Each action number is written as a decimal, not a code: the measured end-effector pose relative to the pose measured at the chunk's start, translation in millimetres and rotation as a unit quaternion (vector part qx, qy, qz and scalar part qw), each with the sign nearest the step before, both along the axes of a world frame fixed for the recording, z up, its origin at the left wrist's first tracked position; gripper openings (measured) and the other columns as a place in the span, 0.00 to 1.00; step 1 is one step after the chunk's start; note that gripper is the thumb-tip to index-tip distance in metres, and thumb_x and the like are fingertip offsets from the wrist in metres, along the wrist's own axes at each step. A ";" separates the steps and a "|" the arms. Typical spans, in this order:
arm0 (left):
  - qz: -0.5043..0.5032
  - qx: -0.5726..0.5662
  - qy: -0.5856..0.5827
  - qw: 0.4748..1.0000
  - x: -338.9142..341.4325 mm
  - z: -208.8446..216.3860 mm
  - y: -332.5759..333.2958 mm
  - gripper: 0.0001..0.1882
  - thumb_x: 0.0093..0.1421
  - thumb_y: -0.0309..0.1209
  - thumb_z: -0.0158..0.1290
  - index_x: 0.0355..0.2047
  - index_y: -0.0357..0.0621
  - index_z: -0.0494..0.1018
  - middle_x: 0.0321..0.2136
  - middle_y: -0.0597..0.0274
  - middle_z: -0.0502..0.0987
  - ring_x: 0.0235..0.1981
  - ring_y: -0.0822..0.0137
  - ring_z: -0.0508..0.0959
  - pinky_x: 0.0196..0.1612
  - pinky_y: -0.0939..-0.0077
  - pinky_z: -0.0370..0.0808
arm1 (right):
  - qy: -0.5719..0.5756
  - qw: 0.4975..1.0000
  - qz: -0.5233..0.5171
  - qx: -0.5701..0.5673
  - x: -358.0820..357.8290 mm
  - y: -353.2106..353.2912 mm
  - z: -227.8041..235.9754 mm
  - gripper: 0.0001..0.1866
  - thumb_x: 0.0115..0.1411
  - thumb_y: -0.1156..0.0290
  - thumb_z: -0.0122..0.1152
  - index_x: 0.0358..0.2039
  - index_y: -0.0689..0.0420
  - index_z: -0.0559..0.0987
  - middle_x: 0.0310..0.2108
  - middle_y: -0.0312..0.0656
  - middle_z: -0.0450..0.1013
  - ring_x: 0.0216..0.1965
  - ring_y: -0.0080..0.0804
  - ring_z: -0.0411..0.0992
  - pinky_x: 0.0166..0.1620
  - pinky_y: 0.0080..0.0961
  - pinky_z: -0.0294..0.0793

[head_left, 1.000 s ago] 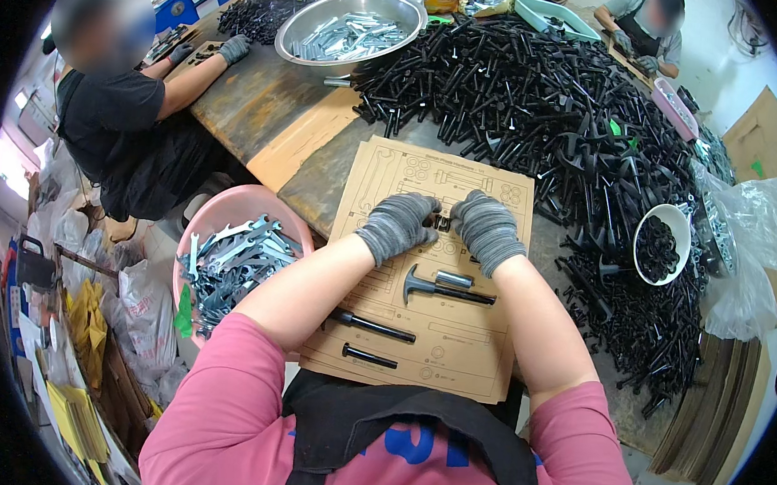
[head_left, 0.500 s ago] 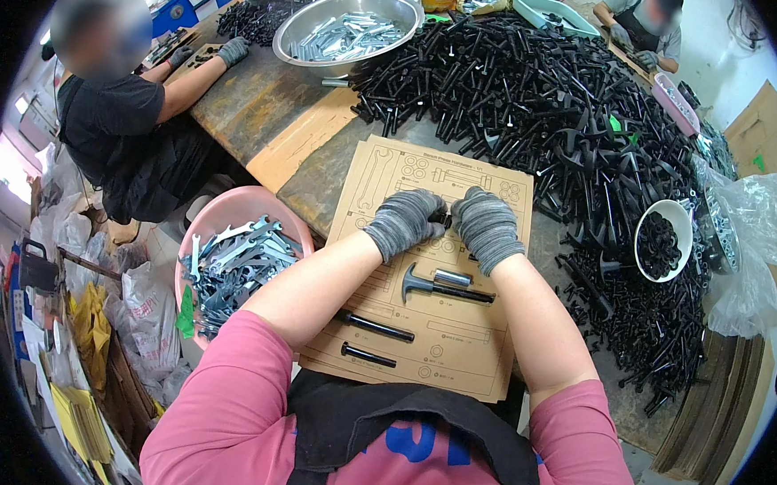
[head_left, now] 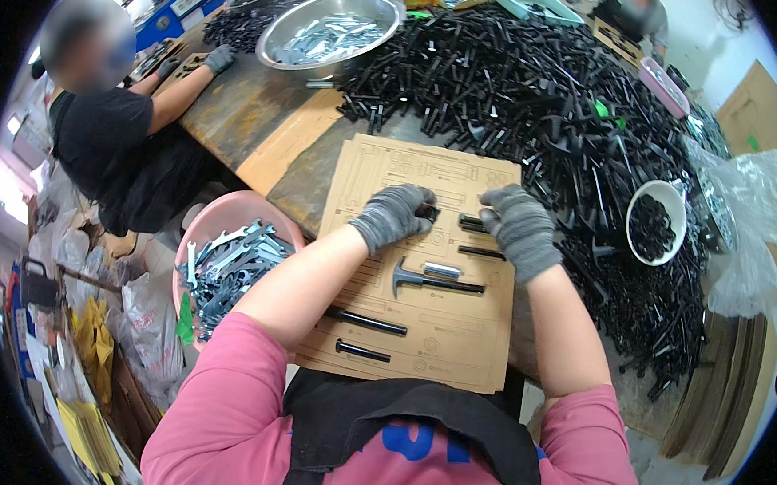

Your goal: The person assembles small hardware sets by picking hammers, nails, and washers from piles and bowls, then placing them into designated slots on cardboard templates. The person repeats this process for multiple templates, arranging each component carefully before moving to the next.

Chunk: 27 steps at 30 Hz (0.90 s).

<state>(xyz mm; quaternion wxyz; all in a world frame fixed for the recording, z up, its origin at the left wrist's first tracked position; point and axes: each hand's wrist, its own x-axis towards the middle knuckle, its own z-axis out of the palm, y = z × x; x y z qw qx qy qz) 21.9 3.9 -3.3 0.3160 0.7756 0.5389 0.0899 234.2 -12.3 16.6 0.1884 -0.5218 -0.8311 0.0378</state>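
Observation:
A printed cardboard sheet [head_left: 335, 239] with part outlines lies before me. My left hand [head_left: 396, 216], in a grey glove, is closed over its upper middle, pinching a small black part [head_left: 428, 212] whose kind I cannot make out. At the sheet's right edge my right hand [head_left: 521, 233], also gloved, has its fingers bent but apart, beside some short black bolts [head_left: 471, 222]. Below them lie a thin black bolt [head_left: 480, 253], a silver sleeve [head_left: 442, 270] and a black T-shaped bolt [head_left: 444, 283]. Farther down rest a long black bolt [head_left: 370, 321] and a shorter one [head_left: 364, 351].
A large heap of black bolts [head_left: 496, 80] covers the table beyond the sheet and to its right. A steel bowl [head_left: 268, 35] holds silver sleeves, a pink basin [head_left: 195, 231] wrenches, a white bowl [head_left: 681, 207] black pieces. Co-workers [head_left: 101, 136] sit at far left and far right.
My hands, close together before, have parted: the right went rightward to the sheet's edge, the left slightly left. Black bolts formerly hidden now show by the right hand. The view shifted slightly.

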 end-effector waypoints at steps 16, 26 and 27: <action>-0.317 0.085 -0.088 0.940 160.2 -2.4 -70.7 0.18 0.49 0.27 0.51 0.42 0.41 0.69 0.36 0.53 0.72 0.38 0.56 0.72 0.43 0.70 0.70 | -0.078 0.956 -0.252 -0.127 147.7 -167.1 -22.1 0.13 0.50 0.60 0.53 0.35 0.51 0.74 0.33 0.44 0.70 0.36 0.39 0.69 0.39 0.32 0.69; -0.381 0.146 0.127 0.904 209.1 -3.8 -79.9 0.13 0.47 0.28 0.52 0.35 0.43 0.71 0.32 0.53 0.71 0.35 0.56 0.74 0.36 0.67 0.72 | -0.080 0.968 -0.223 -0.078 135.5 -160.8 -33.7 0.10 0.49 0.63 0.53 0.30 0.54 0.72 0.32 0.45 0.69 0.32 0.40 0.70 0.35 0.33 0.71; -0.385 0.159 0.133 0.900 208.5 -9.5 -79.6 0.13 0.47 0.28 0.51 0.35 0.43 0.71 0.32 0.53 0.71 0.34 0.56 0.74 0.36 0.67 0.72 | -0.043 0.974 -0.216 -0.055 137.2 -162.5 -37.3 0.09 0.49 0.64 0.53 0.30 0.54 0.72 0.32 0.45 0.69 0.32 0.40 0.70 0.35 0.33 0.71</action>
